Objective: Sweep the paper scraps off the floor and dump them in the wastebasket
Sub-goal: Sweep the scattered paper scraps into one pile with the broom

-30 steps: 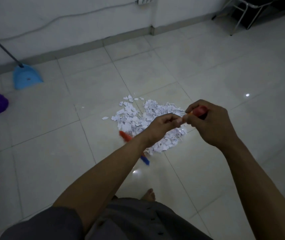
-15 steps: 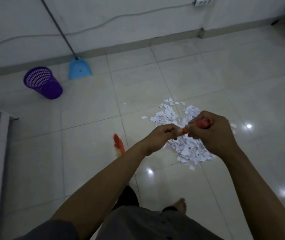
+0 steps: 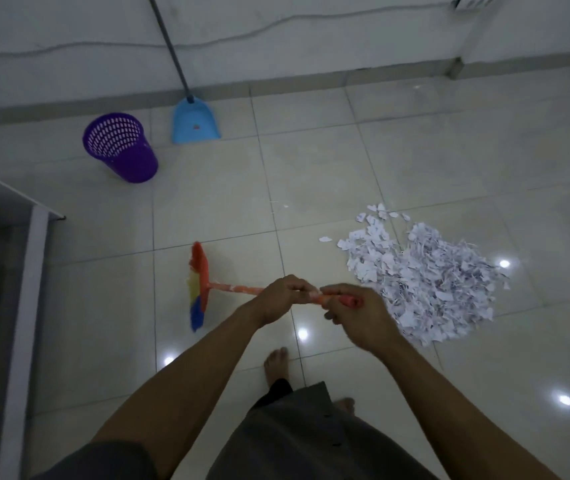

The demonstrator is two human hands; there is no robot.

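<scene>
Both hands grip an orange broom (image 3: 204, 282) by its handle, held roughly level above the tiled floor (image 3: 311, 174). The left hand (image 3: 281, 301) has its fingers clamped around the shaft, and the right hand (image 3: 356, 320) has its fingers closed over the red end of the handle, just beside the left. The broom's orange head with yellow and blue bristles lies well to the left of the pile of paper scraps (image 3: 425, 275). The purple wastebasket (image 3: 120, 147) stands far beyond the pile, near the wall, with the blue dustpan (image 3: 195, 123) just beside it on the pile's side.
</scene>
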